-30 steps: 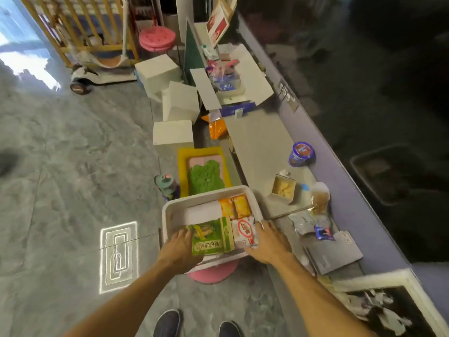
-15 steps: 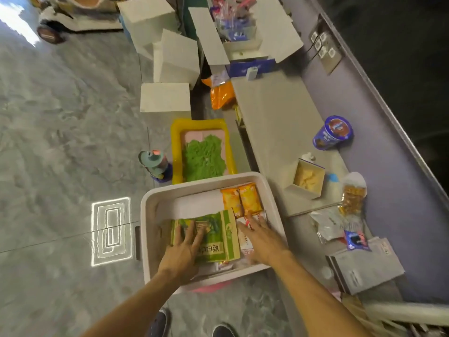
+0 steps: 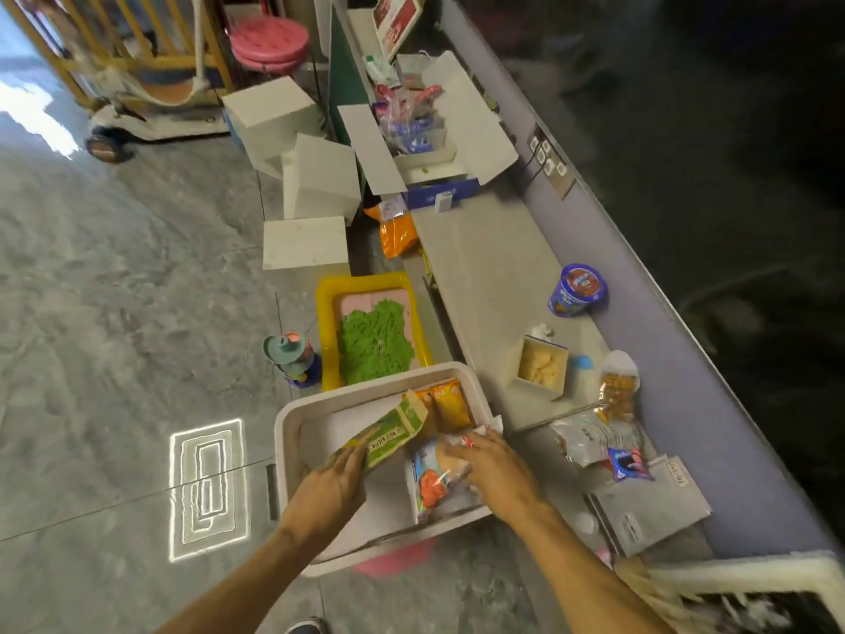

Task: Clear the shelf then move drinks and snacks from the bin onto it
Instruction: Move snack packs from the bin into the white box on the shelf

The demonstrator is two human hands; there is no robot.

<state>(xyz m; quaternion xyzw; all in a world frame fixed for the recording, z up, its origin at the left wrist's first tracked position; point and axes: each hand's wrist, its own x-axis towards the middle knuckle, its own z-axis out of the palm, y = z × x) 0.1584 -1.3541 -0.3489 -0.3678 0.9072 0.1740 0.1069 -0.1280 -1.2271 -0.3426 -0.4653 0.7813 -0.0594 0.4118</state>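
Observation:
A white bin sits on a pink stool in front of me, beside a long grey shelf. My left hand grips a green snack box by its near end and holds it tilted up above the bin floor. My right hand reaches into the bin's right side, over a packet with an orange picture and a white wrapper; whether it grips anything I cannot tell. Two orange packets lie at the bin's far right corner.
On the shelf stand a blue tub, an open small box, a bagged snack, grey packets and an open carton. A yellow tray of green stuff, a small bottle and white blocks lie on the floor.
My left hand has lifted the green box from lying flat in the bin to tilted up. The packet with the orange picture underneath is now uncovered. My right hand shifted slightly right.

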